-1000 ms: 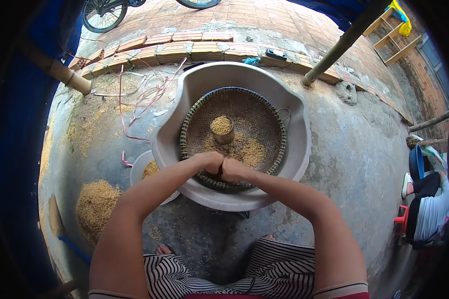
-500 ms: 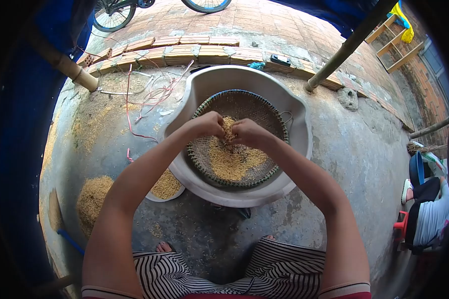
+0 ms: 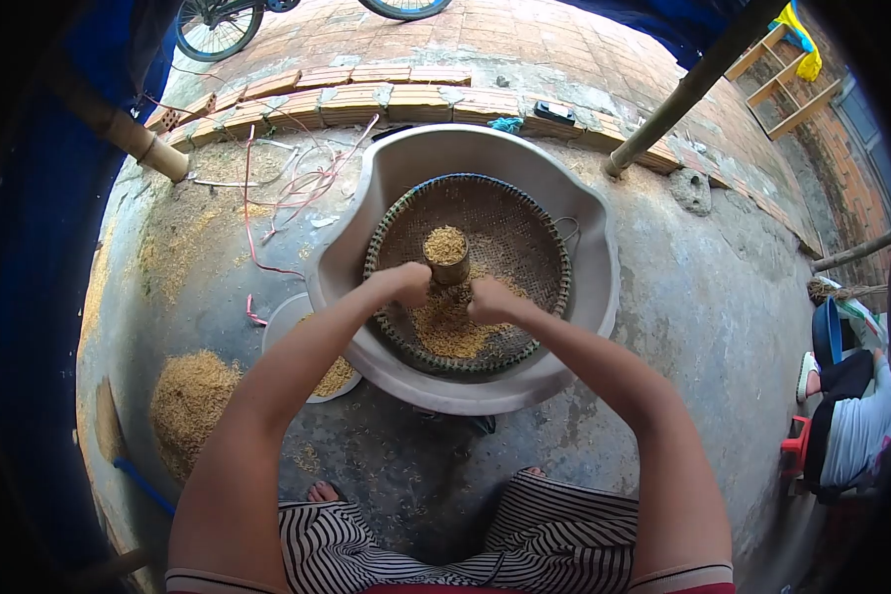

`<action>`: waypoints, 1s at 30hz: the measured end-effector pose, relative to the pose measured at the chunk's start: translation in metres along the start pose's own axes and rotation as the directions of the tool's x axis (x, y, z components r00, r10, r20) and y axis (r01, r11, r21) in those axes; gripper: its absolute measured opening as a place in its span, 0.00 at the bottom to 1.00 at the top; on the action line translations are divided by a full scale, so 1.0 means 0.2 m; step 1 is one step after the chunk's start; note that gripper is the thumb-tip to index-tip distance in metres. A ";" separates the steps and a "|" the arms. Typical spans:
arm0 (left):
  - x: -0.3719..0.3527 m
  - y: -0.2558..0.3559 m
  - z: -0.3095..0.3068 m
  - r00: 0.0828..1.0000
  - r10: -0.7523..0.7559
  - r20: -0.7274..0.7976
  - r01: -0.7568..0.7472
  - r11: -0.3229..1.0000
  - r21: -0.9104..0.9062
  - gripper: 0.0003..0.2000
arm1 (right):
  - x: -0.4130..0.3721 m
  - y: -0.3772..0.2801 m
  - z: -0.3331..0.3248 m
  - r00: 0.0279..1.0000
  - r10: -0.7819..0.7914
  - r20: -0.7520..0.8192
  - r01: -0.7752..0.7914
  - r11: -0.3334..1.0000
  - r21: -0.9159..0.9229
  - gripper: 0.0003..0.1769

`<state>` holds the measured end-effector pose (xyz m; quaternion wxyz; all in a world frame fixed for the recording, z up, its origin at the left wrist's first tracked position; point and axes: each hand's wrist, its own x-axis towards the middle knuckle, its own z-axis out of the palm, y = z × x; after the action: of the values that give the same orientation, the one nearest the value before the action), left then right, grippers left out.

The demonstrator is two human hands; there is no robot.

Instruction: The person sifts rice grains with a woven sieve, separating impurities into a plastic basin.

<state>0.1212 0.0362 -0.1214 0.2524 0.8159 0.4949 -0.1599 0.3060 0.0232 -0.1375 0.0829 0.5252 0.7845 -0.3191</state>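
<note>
A round can, heaped to the top with grain, stands upright in a woven basket. My left hand is closed, its knuckles right at the can's lower left side. Just right of the can and a little lower, my right hand is closed too, over the grain. I cannot tell what is in the curled fingers. Loose yellow-brown grain covers the near part of the basket. The basket sits inside a large grey plastic tub.
Left of the tub lie a bowl of grain and a grain heap. Pink and white cords tangle behind them. Bamboo poles and low bricks edge the area. Another person is at the far right.
Both hands have moved down toward me and apart, away from the top of the grain-filled can. The can now shows clearly between and beyond them.
</note>
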 end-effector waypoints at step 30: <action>0.03 0.12 0.17 0.965 0.171 0.201 -0.140 0.978 -0.156 0.12 | -0.02 -0.15 0.28 0.977 0.113 0.182 -0.187 0.861 0.474 0.21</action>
<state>0.1455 0.0121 -0.1470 0.3727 0.8106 0.4093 -0.1911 0.2699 -0.0211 -0.1670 0.0303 0.5636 0.6268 -0.5372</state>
